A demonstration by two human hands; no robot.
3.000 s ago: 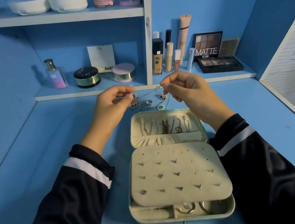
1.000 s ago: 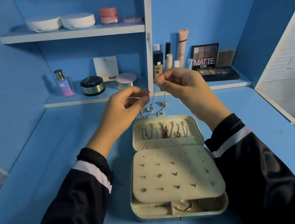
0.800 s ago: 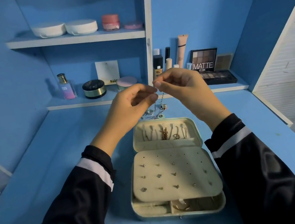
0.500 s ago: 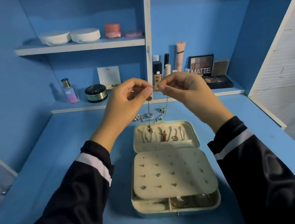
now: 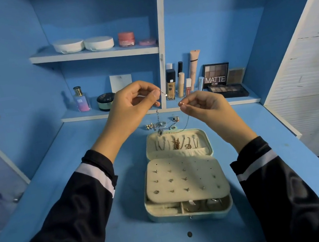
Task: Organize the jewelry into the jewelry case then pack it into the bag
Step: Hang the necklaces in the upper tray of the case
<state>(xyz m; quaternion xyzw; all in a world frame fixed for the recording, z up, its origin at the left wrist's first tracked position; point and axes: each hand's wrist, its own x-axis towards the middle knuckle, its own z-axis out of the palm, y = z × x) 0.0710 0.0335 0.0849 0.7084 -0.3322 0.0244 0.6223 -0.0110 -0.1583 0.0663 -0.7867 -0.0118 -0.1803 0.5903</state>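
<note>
An open pale green jewelry case (image 5: 151,211) lies on the blue desk, its cream earring panel (image 5: 185,178) dotted with studs and its lid holding several hanging chains. Above the lid, my left hand (image 5: 132,104) pinches one end of a thin silver necklace (image 5: 186,120). My right hand (image 5: 205,106) pinches the other end. The chain droops between them, and its pendant hangs over the lid's far edge. Loose rings and charms (image 5: 162,124) lie on the desk just behind the case. No bag is in view.
Behind my hands a low shelf carries a perfume bottle (image 5: 81,100), a round jar (image 5: 105,101), foundation tubes (image 5: 171,84) and eyeshadow palettes (image 5: 217,74). The upper shelf holds white compacts (image 5: 83,43) and a pink jar (image 5: 126,38). A white panel (image 5: 316,71) stands at the right.
My hands have moved apart, the right one lower and to the right. The necklace now hangs open between them as a loop, with the pendant lowered to the lid's edge.
</note>
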